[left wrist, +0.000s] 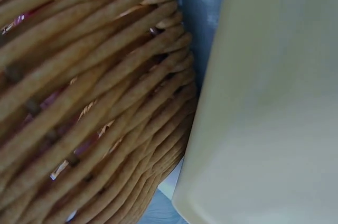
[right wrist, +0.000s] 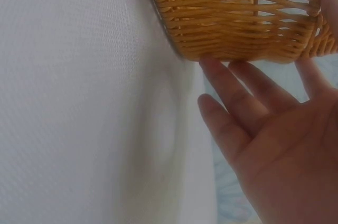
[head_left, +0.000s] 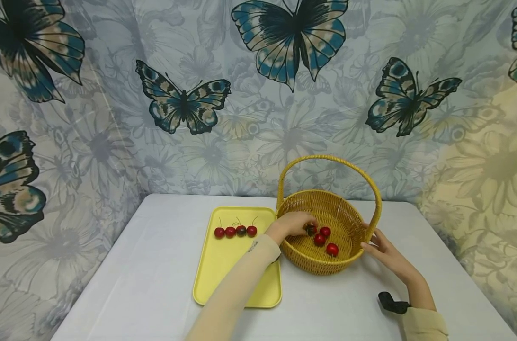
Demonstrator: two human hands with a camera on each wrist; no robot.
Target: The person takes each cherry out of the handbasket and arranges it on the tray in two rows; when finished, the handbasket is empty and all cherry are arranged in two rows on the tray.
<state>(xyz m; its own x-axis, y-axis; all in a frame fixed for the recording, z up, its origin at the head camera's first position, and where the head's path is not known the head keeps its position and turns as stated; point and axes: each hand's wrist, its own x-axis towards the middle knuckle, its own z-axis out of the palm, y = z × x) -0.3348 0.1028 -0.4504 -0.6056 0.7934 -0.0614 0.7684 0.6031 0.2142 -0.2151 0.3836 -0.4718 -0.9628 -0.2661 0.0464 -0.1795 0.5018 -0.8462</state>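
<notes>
Right hand (head_left: 386,253), fingers extended, rests against basket (head_left: 311,264), likely steadying it. Left hand (head_left: 292,224) pinches cherry (head_left: 311,230) inside, near three loose cherries (head_left: 320,240). Four-cherry row (head_left: 230,232) sits on tray (head_left: 210,277).

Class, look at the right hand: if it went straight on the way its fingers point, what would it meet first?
Probably the side of the wicker basket. The right hand has fingertips at or very near it; exact contact is hard to judge.
</notes>
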